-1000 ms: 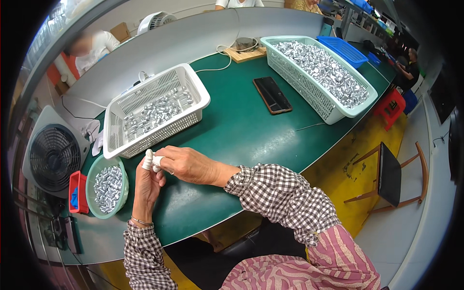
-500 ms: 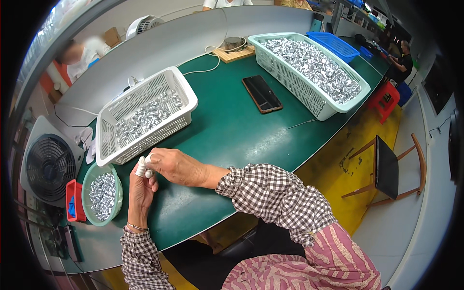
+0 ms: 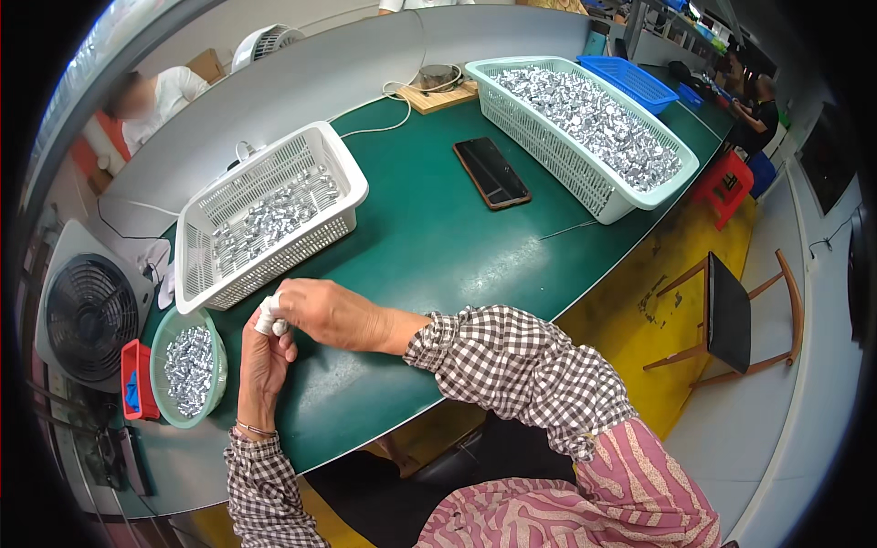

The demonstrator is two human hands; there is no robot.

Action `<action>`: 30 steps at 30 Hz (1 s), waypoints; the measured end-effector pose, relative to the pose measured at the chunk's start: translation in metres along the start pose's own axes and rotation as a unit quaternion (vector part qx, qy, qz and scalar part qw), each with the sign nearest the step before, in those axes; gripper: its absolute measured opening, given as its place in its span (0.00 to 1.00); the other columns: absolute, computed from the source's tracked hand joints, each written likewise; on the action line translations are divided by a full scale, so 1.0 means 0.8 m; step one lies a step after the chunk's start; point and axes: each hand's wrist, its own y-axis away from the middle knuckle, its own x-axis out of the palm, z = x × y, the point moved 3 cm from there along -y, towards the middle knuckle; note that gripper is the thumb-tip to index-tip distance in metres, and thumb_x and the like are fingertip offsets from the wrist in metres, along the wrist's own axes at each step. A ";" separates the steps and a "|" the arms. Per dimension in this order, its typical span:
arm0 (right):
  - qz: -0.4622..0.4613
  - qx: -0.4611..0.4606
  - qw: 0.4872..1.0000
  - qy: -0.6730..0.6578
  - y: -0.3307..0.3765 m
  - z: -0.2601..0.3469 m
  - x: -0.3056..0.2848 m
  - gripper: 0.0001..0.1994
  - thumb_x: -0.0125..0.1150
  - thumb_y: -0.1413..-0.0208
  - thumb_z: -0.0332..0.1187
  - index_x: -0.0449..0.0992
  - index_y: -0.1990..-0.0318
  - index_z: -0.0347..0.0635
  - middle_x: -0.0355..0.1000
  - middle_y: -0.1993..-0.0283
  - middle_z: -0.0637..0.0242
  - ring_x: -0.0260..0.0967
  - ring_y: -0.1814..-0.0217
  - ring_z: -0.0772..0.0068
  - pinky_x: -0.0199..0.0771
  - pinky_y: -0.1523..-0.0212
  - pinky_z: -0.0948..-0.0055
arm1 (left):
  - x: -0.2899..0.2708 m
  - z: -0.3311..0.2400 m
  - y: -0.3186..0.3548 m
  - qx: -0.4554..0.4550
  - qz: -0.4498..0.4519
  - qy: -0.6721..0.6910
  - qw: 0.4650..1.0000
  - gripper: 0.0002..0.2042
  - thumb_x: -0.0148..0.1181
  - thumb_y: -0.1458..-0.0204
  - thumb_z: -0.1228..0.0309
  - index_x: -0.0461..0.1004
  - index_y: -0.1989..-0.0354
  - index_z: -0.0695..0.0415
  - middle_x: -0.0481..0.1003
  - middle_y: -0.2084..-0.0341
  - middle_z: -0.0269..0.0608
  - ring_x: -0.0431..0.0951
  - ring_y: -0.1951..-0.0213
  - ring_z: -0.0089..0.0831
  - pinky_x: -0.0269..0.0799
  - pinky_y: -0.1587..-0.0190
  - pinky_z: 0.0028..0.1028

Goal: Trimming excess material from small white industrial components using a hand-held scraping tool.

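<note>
My left hand and my right hand meet over the near left of the green table. White wraps cover some fingertips. Both hands are closed, fingers pinched together; whatever lies between them is hidden. Just beyond them stands a white slotted basket with small silvery metal parts spread over its bottom. Left of my left hand is a round pale green bowl, holding many small silvery cylindrical pieces.
A long pale green basket heaped with silvery parts is at the far right, beside a blue basket. A phone and thin rod lie nearby. At left are a red box and fan.
My hands stay together in nearly the same place, with the right fingers turned slightly. The whole view has shifted a little.
</note>
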 end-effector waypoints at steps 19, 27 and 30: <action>0.004 -0.050 0.998 0.027 -0.004 0.010 -0.005 0.04 0.49 0.47 0.27 0.66 0.67 0.35 0.67 0.68 0.59 0.68 0.67 0.58 0.71 0.69 0.67 | 0.006 -0.008 0.009 0.000 0.000 0.039 0.999 0.10 0.49 0.44 0.64 0.67 0.64 0.58 0.64 0.82 0.27 0.65 0.84 0.16 0.63 0.87 0.16; -0.002 -0.039 0.999 0.009 -0.006 0.011 -0.010 0.03 0.51 0.47 0.25 0.67 0.67 0.35 0.67 0.69 0.59 0.68 0.67 0.58 0.71 0.69 0.68 | 0.011 -0.009 0.006 -0.019 0.011 0.053 0.998 0.09 0.49 0.43 0.64 0.67 0.65 0.58 0.64 0.83 0.27 0.65 0.85 0.16 0.63 0.87 0.17; -0.023 -0.012 1.000 -0.002 -0.004 0.007 -0.009 0.03 0.51 0.48 0.24 0.67 0.67 0.35 0.68 0.69 0.59 0.68 0.67 0.59 0.71 0.69 0.68 | 0.013 -0.009 0.007 -0.008 0.008 0.048 0.999 0.09 0.50 0.44 0.64 0.67 0.66 0.58 0.64 0.83 0.27 0.64 0.85 0.17 0.63 0.87 0.17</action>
